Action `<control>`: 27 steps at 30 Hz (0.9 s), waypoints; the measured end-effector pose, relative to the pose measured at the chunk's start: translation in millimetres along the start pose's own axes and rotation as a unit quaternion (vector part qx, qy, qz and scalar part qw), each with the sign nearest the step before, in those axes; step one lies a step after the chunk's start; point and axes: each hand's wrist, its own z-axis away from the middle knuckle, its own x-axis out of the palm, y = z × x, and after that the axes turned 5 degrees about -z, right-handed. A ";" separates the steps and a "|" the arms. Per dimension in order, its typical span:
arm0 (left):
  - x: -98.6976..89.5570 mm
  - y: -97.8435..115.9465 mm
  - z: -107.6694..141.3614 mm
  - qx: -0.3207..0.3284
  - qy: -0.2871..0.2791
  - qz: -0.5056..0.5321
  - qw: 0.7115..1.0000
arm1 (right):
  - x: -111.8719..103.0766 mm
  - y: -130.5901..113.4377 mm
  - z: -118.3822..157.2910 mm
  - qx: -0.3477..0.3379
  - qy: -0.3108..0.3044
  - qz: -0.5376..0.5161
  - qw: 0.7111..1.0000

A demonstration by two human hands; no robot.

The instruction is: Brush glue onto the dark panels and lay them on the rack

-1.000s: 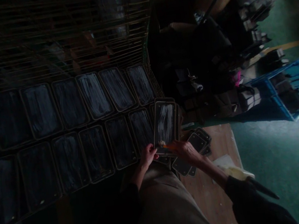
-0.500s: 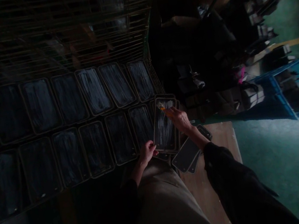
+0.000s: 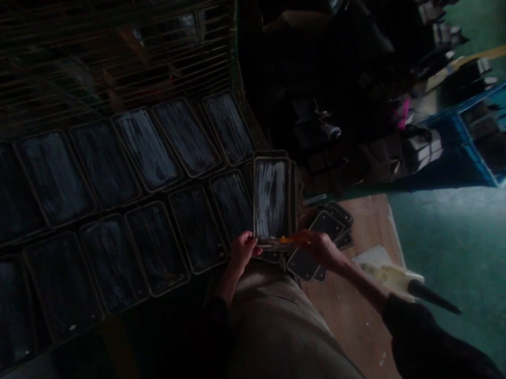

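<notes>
Blue crate (image 3: 480,144) holds dark pieces (image 3: 488,130); right hand (image 3: 317,246) grips orange-handled brush (image 3: 285,240).

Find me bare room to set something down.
The board is mostly bare between your lap and right forearm. Floor looks open between the board and blue crate. Crowded: the rack, packed with streaked plates, and the board's far end, under loose plates.

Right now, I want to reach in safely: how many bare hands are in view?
2: the left hand at the panel's lower-left edge, the right hand gripping the orange-handled brush.
</notes>
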 end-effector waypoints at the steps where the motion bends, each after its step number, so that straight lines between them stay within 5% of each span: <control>1: 0.8 1.1 -0.1 0.001 -0.001 -0.005 1.000 | -9.6 5.3 -4.5 0.002 0.013 0.006 1.000; 6: 5.8 5.9 -1.4 0.011 0.012 -0.011 1.000 | -48.9 17.6 -45.0 -0.017 0.080 0.069 0.994; 10: 9.4 7.6 -1.2 0.005 0.030 -0.005 1.000 | -53.5 10.2 -70.2 -0.050 0.126 0.113 0.984; 13: 11.4 6.9 1.3 -0.001 0.043 0.004 0.999 | -39.9 7.1 -60.1 -0.067 0.109 0.162 0.979; 17: 13.4 3.2 6.3 0.005 0.048 0.019 0.999 | -10.2 4.5 -9.3 -0.058 0.041 0.216 0.974; 21: 14.7 0.3 9.0 0.008 0.047 0.045 0.998 | 3.4 -3.1 27.0 -0.049 0.005 0.131 0.990; 27: 17.6 -0.3 7.7 0.007 0.029 0.035 0.999 | -32.2 -4.3 -17.6 -0.103 0.101 0.039 0.989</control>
